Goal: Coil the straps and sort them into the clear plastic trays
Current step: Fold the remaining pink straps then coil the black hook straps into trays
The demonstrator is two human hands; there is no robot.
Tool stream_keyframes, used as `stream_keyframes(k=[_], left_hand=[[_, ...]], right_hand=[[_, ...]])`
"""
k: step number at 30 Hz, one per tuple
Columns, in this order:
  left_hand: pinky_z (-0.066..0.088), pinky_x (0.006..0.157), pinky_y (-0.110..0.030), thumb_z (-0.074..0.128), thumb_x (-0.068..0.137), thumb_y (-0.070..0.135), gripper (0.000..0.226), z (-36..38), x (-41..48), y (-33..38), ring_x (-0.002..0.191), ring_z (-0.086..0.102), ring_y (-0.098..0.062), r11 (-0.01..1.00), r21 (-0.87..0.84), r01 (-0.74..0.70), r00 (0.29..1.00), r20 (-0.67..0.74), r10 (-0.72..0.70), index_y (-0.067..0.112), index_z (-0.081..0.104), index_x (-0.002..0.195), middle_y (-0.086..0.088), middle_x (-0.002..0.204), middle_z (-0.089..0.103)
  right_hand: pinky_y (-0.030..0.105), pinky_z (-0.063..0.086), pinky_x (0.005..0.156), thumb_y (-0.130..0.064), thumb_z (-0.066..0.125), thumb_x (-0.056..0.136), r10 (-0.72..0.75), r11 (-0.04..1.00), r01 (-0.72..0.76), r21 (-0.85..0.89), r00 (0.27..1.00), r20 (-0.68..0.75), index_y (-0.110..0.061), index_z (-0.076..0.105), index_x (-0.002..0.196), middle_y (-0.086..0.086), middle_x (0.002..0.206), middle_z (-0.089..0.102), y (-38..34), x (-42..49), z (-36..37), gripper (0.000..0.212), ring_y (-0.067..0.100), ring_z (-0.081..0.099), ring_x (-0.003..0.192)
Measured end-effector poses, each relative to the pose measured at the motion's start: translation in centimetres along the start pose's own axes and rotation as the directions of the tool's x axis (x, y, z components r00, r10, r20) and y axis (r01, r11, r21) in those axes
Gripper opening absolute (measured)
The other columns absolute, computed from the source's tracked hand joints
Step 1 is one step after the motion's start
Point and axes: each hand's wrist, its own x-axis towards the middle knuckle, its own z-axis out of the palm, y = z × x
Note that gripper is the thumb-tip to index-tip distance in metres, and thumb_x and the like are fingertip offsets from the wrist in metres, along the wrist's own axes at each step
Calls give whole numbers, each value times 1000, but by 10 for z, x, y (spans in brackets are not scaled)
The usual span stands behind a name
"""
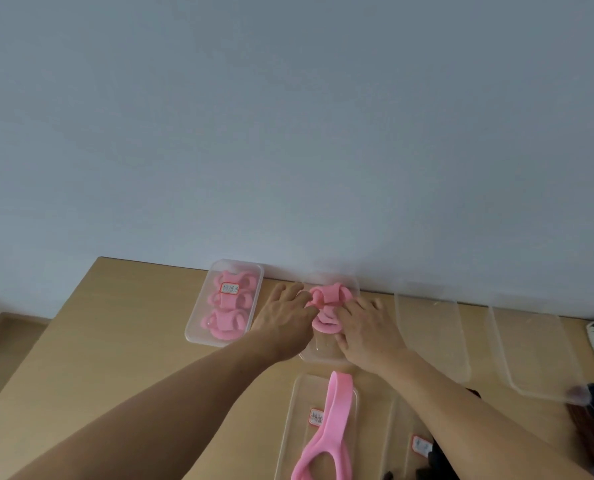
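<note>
Two hands meet at a pink coiled strap (pixel 328 306) over the middle clear tray (pixel 319 353) in the head view: fingers of the left hand (pixel 285 315) pinch its left loop, while those of the right hand (pixel 366 332) lie against its right side, grip or press unclear. Soft, rubbery and springy-looking, its loops could spring open if released early and slide off the glossy plastic onto the matte tabletop (pixel 132 341).

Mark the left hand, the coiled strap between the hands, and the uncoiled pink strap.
left hand (pixel 285 317): head view, back of the hand.
coiled strap (pixel 326 295): head view, top loop of the coil.
uncoiled pink strap (pixel 338 410): head view, flat middle of the band.
</note>
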Motion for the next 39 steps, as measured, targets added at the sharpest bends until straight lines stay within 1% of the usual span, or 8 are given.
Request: stream_keyframes(k=[5, 9, 13, 19, 23, 31, 36, 39], left_hand=[[28, 108, -41, 43, 90, 21, 43, -21, -10, -10, 131, 37, -29, 999, -50, 16, 1000, -5, -16, 20, 58, 130, -4, 133, 55], [29, 110, -40, 45, 91, 22, 45, -35, -30, -11, 132, 36, -27, 992, -124, 16, 1000, -6, -16, 22, 54, 135, -3, 139, 51], [27, 113, -39, 46, 92, 23, 49, -38, -63, -7, 137, 34, -25, 977, -213, -25, 1000, -11, 23, 23, 49, 141, -2, 146, 46], [31, 113, -41, 46, 95, 26, 50, -28, -114, 4, 139, 30, -23, 949, -315, -19, 988, 140, 66, 25, 45, 145, 0, 150, 42], [35, 110, -40, 47, 95, 25, 51, -22, -135, 12, 137, 32, -23, 916, -402, -8, 966, 232, 111, 24, 43, 146, -2, 149, 42], [35, 107, -37, 48, 95, 26, 52, -5, -160, 24, 135, 36, -24, 889, -446, 104, 933, 353, 68, 24, 41, 146, -2, 147, 44], [36, 108, -35, 49, 94, 24, 53, -13, -166, 39, 135, 37, -21, 858, -491, 151, 932, 361, 43, 25, 42, 146, 0, 148, 43], [32, 109, -28, 54, 91, 19, 57, -33, -162, 43, 136, 39, -18, 817, -559, 142, 942, 330, 61, 22, 42, 147, 0, 150, 43]], right_hand=[[41, 55, 64, -24, 90, 51, 75, 996, -70, 58, 992, -99, -22, 73, 87, 3, 96, 72, -14, -14, -27, 39, 27, 67, 78], [41, 46, 87, -24, 66, 83, 142, 986, -134, 99, 987, -78, -20, 67, 110, 2, 114, 63, -37, -32, -41, 28, 28, 57, 104], [34, 44, 90, -27, 51, 93, 232, 959, -223, 175, 972, -28, -18, 62, 119, -1, 120, 56, -67, -58, -44, 30, 23, 49, 113], [34, 48, 89, -32, 47, 96, 437, 840, -488, 238, 868, 237, -20, 56, 123, -1, 121, 56, -104, -103, -28, 31, 20, 56, 108], [31, 47, 69, -33, 48, 94, 443, 808, -556, 193, 790, 424, -15, 57, 102, -1, 94, 59, -121, -129, -10, 22, 19, 62, 89], [33, 48, 86, -61, 75, 64, 202, 882, -373, 289, 853, 481, -25, 57, 105, -11, 122, 46, -137, -157, 13, 57, 14, 48, 109], [31, 48, 72, -33, 58, 89, 170, 906, -281, 317, 926, 338, -17, 64, 95, -6, 93, 56, -133, -161, 8, 18, 16, 50, 89], [32, 48, 70, -33, 49, 96, 153, 894, -241, 379, 956, 249, -20, 71, 98, -3, 93, 64, -123, -155, -14, 26, 16, 53, 84]])
